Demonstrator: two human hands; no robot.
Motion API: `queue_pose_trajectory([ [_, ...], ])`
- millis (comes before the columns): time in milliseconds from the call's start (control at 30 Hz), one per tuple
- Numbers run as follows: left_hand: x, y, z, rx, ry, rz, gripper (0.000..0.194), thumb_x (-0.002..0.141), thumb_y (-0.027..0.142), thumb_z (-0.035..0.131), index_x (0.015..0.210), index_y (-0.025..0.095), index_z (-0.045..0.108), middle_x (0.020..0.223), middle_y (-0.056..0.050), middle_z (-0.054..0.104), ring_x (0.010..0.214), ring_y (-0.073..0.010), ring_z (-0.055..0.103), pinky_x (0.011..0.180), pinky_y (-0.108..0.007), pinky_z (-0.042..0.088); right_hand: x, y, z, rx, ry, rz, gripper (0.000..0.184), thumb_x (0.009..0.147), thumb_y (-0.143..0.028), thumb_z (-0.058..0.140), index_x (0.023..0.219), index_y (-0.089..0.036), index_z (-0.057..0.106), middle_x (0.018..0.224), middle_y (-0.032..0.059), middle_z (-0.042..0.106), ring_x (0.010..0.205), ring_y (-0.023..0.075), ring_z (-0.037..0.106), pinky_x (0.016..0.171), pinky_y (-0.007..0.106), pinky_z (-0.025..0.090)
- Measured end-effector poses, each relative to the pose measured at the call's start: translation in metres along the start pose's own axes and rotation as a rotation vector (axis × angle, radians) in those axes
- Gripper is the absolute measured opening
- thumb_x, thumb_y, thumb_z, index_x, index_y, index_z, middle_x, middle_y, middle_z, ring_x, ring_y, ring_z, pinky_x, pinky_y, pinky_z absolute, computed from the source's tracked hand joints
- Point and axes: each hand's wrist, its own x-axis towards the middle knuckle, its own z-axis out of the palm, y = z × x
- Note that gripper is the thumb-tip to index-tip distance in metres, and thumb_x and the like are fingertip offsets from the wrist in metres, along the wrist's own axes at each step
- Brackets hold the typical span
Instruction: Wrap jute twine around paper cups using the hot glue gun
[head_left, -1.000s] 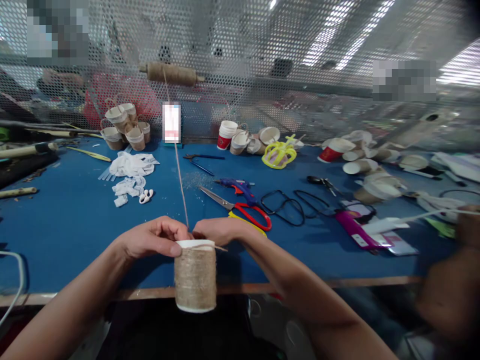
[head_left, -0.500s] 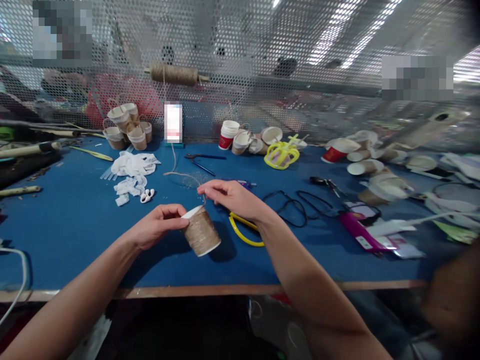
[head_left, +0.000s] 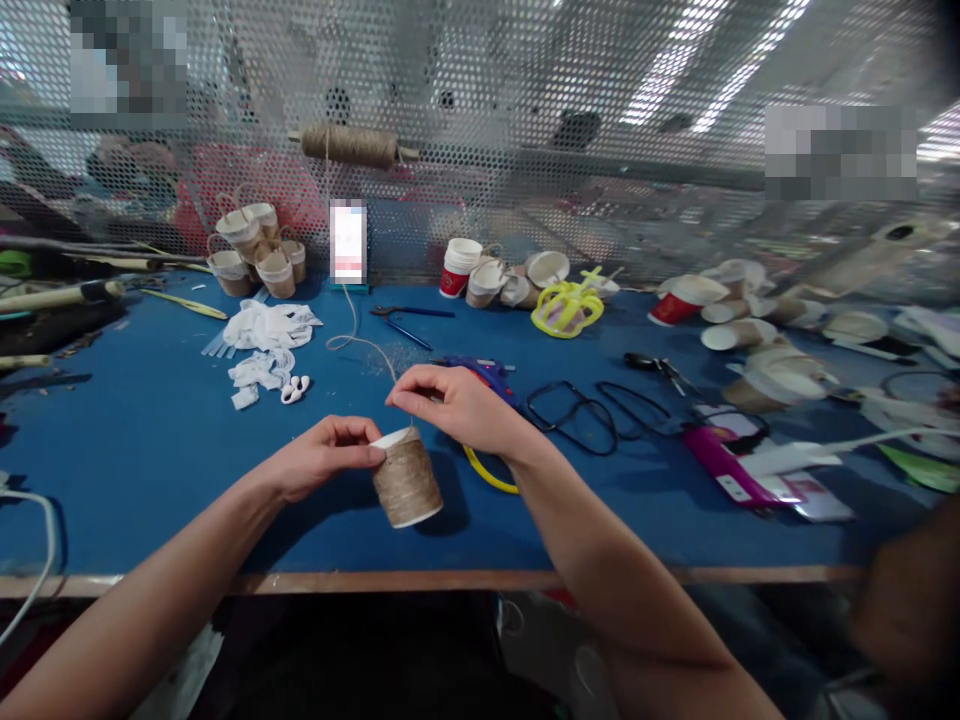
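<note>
My left hand (head_left: 334, 458) grips a paper cup (head_left: 409, 478) by its white rim, thumb outside. Brown twine is wound around the cup's side, and the cup tilts slightly above the table. Just over the rim, my right hand (head_left: 450, 400) pinches the loose twine (head_left: 373, 345). That strand runs back across the table and up toward the twine spool (head_left: 349, 146) on a stick at the mesh panel. Behind my right hand lies a blue glue gun (head_left: 484, 372), partly hidden. A yellow ring-shaped piece (head_left: 491, 474) shows beneath my right wrist.
White gloves (head_left: 270, 326), pliers (head_left: 412, 313) and a phone (head_left: 348, 242) lie or stand beyond my hands. Twine-wrapped cups (head_left: 276, 272) are stacked at back left. More cups, a yellow woven piece (head_left: 568, 308), a black cable (head_left: 577, 418) and a purple box (head_left: 720, 465) are rightward.
The cup has moved slightly right and toward me and now stands more upright. My right hand has shifted a little left and down, with the twine still pinched.
</note>
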Motion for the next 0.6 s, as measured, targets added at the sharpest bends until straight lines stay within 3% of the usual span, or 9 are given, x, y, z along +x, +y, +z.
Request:
queue_pose_trajectory([
  [67,0.001,-0.002,0.000,0.005,-0.018,0.007,0.011,0.070,0.023,0.063,0.064,0.015,0.062,0.060,0.001,0.053,0.059,-0.0109,0.044,0.062,-0.027,0.033,0.004,-0.003,0.004,0.034,0.027,-0.049,0.016,0.081,-0.023,0.047,0.081,-0.018,0.062,0.083,0.0029,0.062,0.079,0.0134,0.057,0.073,0.029,0.043],
  [167,0.002,-0.003,0.002,0.006,-0.017,0.005,0.012,0.070,0.024,0.064,0.064,0.015,0.062,0.060,0.000,0.053,0.059,-0.0116,0.045,0.063,-0.027,0.033,0.014,0.002,0.012,0.138,-0.079,-0.036,0.020,0.084,-0.022,0.041,0.088,-0.017,0.060,0.085,0.0031,0.064,0.082,0.0131,0.059,0.075,0.029,0.045],
  [267,0.002,-0.003,0.003,-0.002,0.004,-0.014,0.012,0.068,0.025,0.066,0.063,0.015,0.061,0.059,0.000,0.053,0.058,-0.0119,0.044,0.061,-0.027,0.032,0.024,0.017,0.012,-0.038,-0.077,0.047,0.018,0.080,-0.016,0.046,0.088,-0.018,0.062,0.086,0.0026,0.066,0.083,0.0141,0.060,0.075,0.029,0.045],
  [400,0.002,-0.004,0.003,-0.083,0.044,-0.012,0.013,0.065,0.026,0.068,0.061,0.016,0.061,0.059,0.000,0.054,0.057,-0.0118,0.044,0.060,-0.027,0.031,0.024,0.044,-0.015,-0.307,0.215,0.166,0.016,0.076,-0.016,0.050,0.086,-0.021,0.062,0.093,0.0049,0.064,0.091,0.0195,0.057,0.082,0.035,0.040],
  [467,0.004,-0.004,0.004,-0.127,0.073,-0.004,0.014,0.064,0.026,0.069,0.061,0.016,0.061,0.059,0.000,0.055,0.057,-0.0116,0.045,0.060,-0.027,0.031,0.017,0.059,-0.036,-0.376,0.320,0.271,0.012,0.076,-0.019,0.052,0.082,-0.021,0.062,0.087,0.0077,0.063,0.087,0.0230,0.057,0.080,0.039,0.040],
  [533,0.005,-0.004,0.004,-0.157,0.102,0.008,0.015,0.063,0.026,0.070,0.060,0.016,0.061,0.059,0.001,0.055,0.058,-0.0112,0.044,0.060,-0.026,0.031,0.006,0.075,-0.054,-0.447,0.367,0.405,0.005,0.074,-0.019,0.056,0.073,-0.019,0.061,0.078,0.0103,0.062,0.086,0.0271,0.057,0.078,0.043,0.039],
  [600,0.006,-0.004,0.005,-0.170,0.128,0.024,0.016,0.063,0.026,0.070,0.060,0.015,0.060,0.059,0.001,0.055,0.058,-0.0108,0.045,0.061,-0.026,0.032,-0.003,0.091,-0.064,-0.486,0.333,0.525,0.003,0.069,-0.017,0.063,0.067,-0.016,0.061,0.075,0.0118,0.061,0.084,0.0283,0.057,0.077,0.043,0.041],
])
